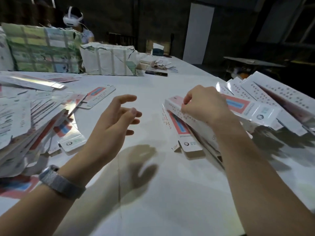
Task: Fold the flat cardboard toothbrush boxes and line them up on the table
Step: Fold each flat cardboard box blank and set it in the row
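The folded toothbrush box (221, 108) lies near the right edge of the table (162, 193), resting across other folded boxes (272, 92) that fan out toward the far right corner. The right hand (202, 106) sits on top of it, fingers curled down and pinching its upper face near the left end, as if setting it in place among the others. Beneath it a second box (185, 132) pokes out toward the near edge with its end flap open.

By its look the box is thin glossy card: light, hollow and easily crushed, so it likely wants a gentle pinch on the long edges or near a closed end, not a squeeze on the wide faces. The shiny coating may make it slide on the smooth white tabletop and on its neighbours.

The left hand (114, 123) hovers over the middle of the table, fingers spread and loosely bent, holding nothing; a grey woven watch band (61, 183) circles its wrist. Along the left edge lies a loose heap of flat unfolded boxes (34, 120).

The printing shows a red panel with a blue toothbrush picture, rows of small red marks and a tooth logo (186, 143); the writing is too small to read. At the far edge stand strapped paper-wrapped bundles (109, 60), with a person wearing a white headset (72, 18) behind.
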A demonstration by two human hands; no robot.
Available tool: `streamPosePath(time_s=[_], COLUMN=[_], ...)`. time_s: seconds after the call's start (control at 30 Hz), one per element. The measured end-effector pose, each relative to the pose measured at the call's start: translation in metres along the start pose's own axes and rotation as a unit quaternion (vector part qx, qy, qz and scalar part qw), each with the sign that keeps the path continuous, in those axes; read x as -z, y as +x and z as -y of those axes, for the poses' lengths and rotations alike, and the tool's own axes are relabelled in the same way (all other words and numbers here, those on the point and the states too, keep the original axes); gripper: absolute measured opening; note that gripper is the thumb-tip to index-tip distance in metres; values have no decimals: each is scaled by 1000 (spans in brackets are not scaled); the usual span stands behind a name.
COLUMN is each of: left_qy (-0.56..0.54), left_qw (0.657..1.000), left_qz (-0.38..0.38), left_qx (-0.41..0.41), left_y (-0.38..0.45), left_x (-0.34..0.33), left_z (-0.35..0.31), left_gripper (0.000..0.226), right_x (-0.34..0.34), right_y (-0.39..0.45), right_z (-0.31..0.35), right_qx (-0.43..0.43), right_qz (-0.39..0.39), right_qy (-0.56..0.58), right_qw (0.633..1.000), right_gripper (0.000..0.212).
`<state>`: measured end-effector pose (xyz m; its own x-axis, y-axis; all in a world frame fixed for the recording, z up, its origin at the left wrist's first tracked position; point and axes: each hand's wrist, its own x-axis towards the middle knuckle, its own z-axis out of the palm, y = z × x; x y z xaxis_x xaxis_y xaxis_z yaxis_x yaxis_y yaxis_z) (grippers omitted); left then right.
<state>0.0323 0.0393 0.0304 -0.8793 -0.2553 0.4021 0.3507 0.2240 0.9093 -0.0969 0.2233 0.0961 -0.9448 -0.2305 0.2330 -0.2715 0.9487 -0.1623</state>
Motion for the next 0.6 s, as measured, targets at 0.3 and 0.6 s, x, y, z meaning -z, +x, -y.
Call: streamPosePath(time_s=[0.3, 0.6], left_qy=[130, 256], left_qw=[991, 950], left_qz=[-40, -175], left_qx=[-9, -35], left_y=[5, 23], left_x=[15, 48], left_z=[3, 6], left_gripper=[21, 28], right_x=[-14, -31], right_y=[-7, -41], right_z=[18, 60], right_qx=[88, 216], right_qz=[-48, -43], right_qy=[89, 278], right_qw=[991, 935], right_gripper=[20, 8])
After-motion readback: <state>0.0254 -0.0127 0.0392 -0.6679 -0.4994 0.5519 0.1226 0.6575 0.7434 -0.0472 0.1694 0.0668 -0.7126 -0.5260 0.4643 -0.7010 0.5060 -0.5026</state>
